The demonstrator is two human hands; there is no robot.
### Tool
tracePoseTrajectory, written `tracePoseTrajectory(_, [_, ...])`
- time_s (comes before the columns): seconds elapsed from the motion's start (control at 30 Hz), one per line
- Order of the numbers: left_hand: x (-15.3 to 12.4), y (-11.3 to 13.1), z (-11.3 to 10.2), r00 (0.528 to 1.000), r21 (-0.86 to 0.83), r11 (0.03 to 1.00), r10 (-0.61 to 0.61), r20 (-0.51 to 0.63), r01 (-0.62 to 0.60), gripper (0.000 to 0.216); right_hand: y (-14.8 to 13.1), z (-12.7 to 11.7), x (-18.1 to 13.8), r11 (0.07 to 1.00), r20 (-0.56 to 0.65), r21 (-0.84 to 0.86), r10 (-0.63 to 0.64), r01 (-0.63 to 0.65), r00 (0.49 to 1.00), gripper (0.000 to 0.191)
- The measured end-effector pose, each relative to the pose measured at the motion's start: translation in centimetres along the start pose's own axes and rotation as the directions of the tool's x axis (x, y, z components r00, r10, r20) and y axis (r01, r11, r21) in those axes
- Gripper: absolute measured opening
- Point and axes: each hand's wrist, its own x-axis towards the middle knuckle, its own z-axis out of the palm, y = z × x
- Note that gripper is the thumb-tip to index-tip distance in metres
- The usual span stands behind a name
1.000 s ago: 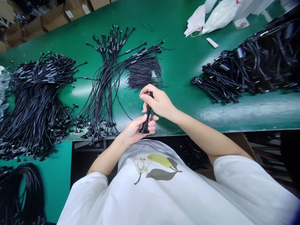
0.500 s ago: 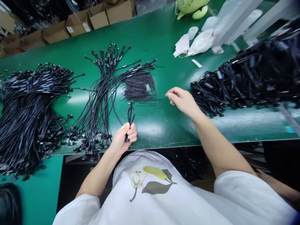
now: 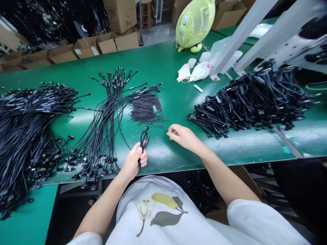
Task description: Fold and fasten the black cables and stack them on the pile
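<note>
My left hand (image 3: 135, 160) is closed round a folded black cable (image 3: 144, 139), whose loop and small connector stick up above the fist. To its right, my right hand (image 3: 182, 135) hovers over the bench with thumb and fingers pinched together; anything between the fingertips is too small to make out. Between and beyond the hands lies a pile of thin black ties (image 3: 144, 109). Left of that pile, a loose bunch of straight black cables (image 3: 108, 114) fans out across the bench, with plugs near the front edge.
A thick heap of straight cables (image 3: 28, 132) fills the left side. On the right lies a long heap of bundled cables (image 3: 251, 100). Behind stand a green fan (image 3: 195, 25), white plastic bags (image 3: 200, 71), grey metal posts (image 3: 246, 32) and open cartons (image 3: 88, 47) along the green bench (image 3: 163, 156).
The view has tipped up, showing more of the fan and the background. My right hand has come nearer the front edge and my left hand. The cable stays in my left hand, leaning slightly right.
</note>
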Motion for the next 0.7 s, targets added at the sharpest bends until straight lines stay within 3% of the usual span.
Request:
tracePoseTrajectory(0.07, [0.4,-0.3,0.5,0.998,0.006,1.000,-0.013,0.066,0.013,0.055,-1.7,1.0,-1.6,0.966,0.150,0.258,-0.070,0.030,0.986,0.014])
tracePoseTrajectory(0.13, [0.9,-0.7,0.8,0.994,0.046,0.999,-0.005,0.105,0.000,0.055,-3.3,2.5,-2.7,0.915,0.225,0.401,-0.139,0.039,0.964,0.011])
tracePoseTrajectory(0.2, [1.5,-1.0,0.7,0.995,0.131,0.989,0.056,0.084,-0.066,0.050,-4.3,3.9,-3.4,0.915,0.158,0.382,-0.206,0.133,0.966,0.010])
tracePoseTrajectory(0.27, [2.0,-1.3,0.3,0.987,0.289,0.944,0.160,0.027,-0.161,0.046,-4.7,5.0,-3.6,0.939,-0.015,0.155,-0.308,0.306,0.951,0.013])
tracePoseTrajectory(0.3, [2.2,-1.4,0.0,0.977,0.385,0.901,0.214,0.001,-0.198,0.045,-4.7,5.3,-3.5,0.920,-0.099,-0.031,-0.391,0.390,0.915,0.016])
tracePoseTrajectory(0.37, [2.2,-1.3,-0.5,0.956,0.558,0.798,0.293,-0.028,-0.228,0.045,-4.7,5.3,-3.3,0.768,-0.182,-0.396,-0.603,0.503,0.777,0.023])
tracePoseTrajectory(0.43, [2.0,-1.1,-0.5,0.950,0.652,0.728,0.309,-0.036,-0.212,0.045,-5.0,4.7,-3.1,0.536,-0.113,-0.615,-0.786,0.579,0.608,0.024])
tracePoseTrajectory(0.5, [1.6,-0.5,-0.1,0.967,0.680,0.716,0.250,-0.040,-0.157,0.042,-5.6,3.8,-3.0,0.338,0.037,-0.680,-0.870,0.651,0.491,0.023])
tracePoseTrajectory(0.63, [1.2,1.6,2.1,0.998,0.641,0.766,-0.029,-0.056,0.058,0.028,-7.0,2.0,-2.4,0.198,0.287,-0.623,-0.842,0.757,0.457,0.026])
tracePoseTrajectory(0.7, [0.6,3.0,3.9,0.995,0.665,0.747,-0.072,0.064,0.011,0.027,-7.3,1.4,-1.8,0.112,0.369,-0.578,-0.847,0.808,0.382,0.035])
